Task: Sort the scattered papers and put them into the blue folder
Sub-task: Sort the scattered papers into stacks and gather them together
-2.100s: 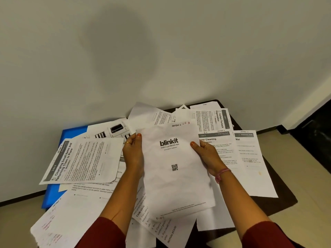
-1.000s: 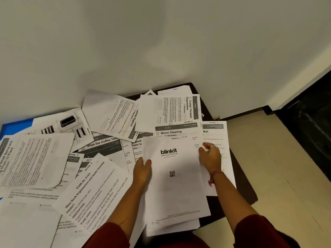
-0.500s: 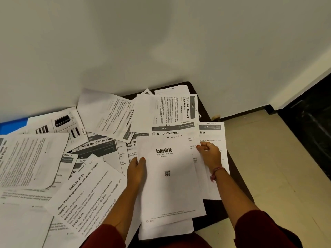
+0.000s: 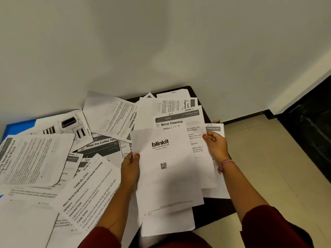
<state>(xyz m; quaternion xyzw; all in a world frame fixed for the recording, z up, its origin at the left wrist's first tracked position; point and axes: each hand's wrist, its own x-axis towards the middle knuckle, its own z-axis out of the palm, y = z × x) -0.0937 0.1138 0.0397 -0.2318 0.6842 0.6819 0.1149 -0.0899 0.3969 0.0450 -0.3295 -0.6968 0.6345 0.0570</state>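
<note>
**Blinkit sheet held over the desk**

A white blinkit sheet (image 4: 166, 169), logo and QR code showing, tops a fanned stack. The left hand (image 4: 130, 169) pinches its left edge; the right hand (image 4: 215, 146) grips the Mirror Cleaning page (image 4: 179, 122). The blue folder (image 4: 17, 127) lies far left under scattered papers (image 4: 44, 158) on the dark desk (image 4: 213, 208).

Maroon sleeves (image 4: 268, 228), pink wristband (image 4: 223, 164), rings.

A dark table (image 4: 215, 210) stands against a white wall (image 4: 161, 42) on a beige tiled floor (image 4: 268, 167).
</note>
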